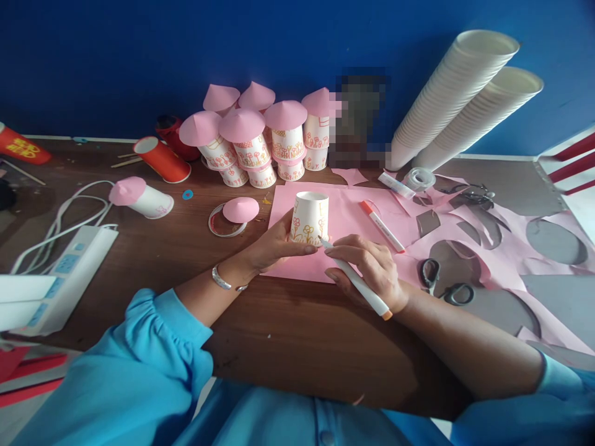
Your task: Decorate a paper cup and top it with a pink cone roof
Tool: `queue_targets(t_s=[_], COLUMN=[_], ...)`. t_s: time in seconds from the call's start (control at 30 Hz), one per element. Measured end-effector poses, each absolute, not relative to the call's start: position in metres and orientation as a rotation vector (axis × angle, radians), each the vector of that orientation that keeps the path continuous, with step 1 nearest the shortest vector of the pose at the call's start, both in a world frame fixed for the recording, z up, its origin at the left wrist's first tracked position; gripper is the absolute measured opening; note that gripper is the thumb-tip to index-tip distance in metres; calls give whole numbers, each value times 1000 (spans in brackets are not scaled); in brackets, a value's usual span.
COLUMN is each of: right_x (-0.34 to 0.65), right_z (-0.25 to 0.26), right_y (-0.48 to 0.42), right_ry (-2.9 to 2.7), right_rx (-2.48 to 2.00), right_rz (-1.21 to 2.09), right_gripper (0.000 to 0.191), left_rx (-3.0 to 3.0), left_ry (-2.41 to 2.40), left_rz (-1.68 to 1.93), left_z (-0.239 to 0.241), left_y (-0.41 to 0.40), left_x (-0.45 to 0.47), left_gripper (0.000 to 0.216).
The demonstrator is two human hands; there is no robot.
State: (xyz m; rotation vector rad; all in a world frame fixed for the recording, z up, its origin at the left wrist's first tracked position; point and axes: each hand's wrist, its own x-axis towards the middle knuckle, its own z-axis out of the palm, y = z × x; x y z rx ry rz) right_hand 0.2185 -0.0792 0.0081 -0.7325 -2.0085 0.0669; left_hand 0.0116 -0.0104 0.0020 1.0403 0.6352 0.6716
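Note:
My left hand (279,243) is closed around the lower part of a white paper cup (310,214), which stands upside down over a pink paper sheet (297,263). Orange and red flowers are drawn on the cup's side. Between the fingers of my right hand (372,266) is a white marker (360,288) with an orange end, its tip at the cup's lower right edge. A second marker (382,227), white with a red-orange cap, lies on the pink sheet to the right.
Behind stand several decorated cups with pink cone roofs (242,127). Tall stacks of white cups (446,99) lean at the back right. Scissors (446,285) and cut pink scraps (502,260) lie right. A power strip (69,279), a roofed cup (144,198) and a tape roll (227,228) are left.

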Motion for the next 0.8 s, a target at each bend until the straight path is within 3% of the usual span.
queue_targets(t_s=[0.27,0.8], right_x=[221,223], right_z=[3,-8], right_y=[-77,-76], right_ry=[-2000,-1914], right_rx=[-777,-899], right_rz=[30,60], right_gripper=[30,43], left_rx=[1073,1442], left_ry=[593,781], left_rz=[688,833], left_z=[2,-10], left_y=[-9,-18], left_x=[11,15], left_gripper=[57,78])
